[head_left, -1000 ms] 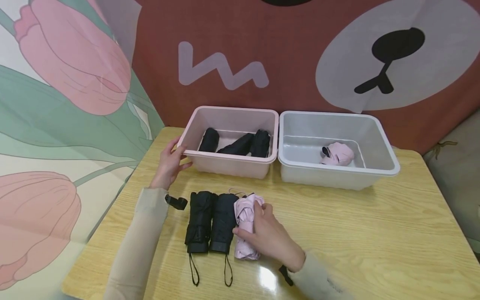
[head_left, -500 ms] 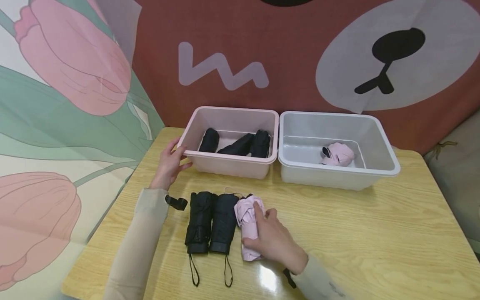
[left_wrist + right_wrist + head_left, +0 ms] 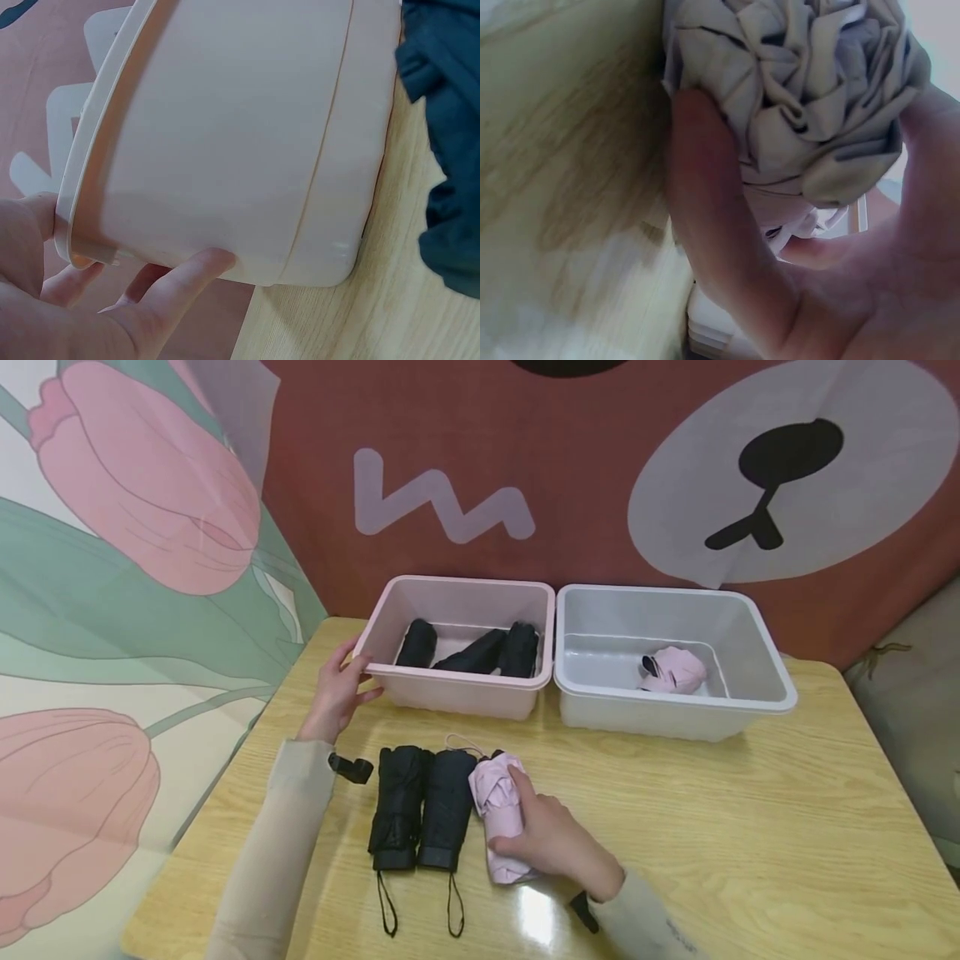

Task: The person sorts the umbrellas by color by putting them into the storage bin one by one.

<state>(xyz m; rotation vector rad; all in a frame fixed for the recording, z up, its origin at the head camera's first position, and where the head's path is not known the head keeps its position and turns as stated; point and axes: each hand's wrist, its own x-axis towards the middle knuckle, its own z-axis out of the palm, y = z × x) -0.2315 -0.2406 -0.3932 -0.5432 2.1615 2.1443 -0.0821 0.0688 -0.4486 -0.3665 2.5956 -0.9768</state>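
The folded pink umbrella [image 3: 499,817] lies inside the right grip [image 3: 553,837]

Room over the table [image 3: 720,818] right of the right hand [image 3: 555,837]. Black umbrellas [image 3: 447,810] block near left; pink bin [image 3: 457,695] and grey bin [image 3: 660,717] wall off far side.

A red-brown backdrop [image 3: 581,485] stands behind the far edge of the tabletop [image 3: 750,818]. A tulip-print panel [image 3: 142,647] flanks the left edge.

Lower centre, I see plain black umbrellas [image 3: 447,810] and a pale pink umbrella [image 3: 500,814]; mid-frame, a pink bin [image 3: 457,695] and a grey bin [image 3: 660,716]. The table [image 3: 720,818] shows yellow wood grain; pink tulips [image 3: 153,481] pattern the left.
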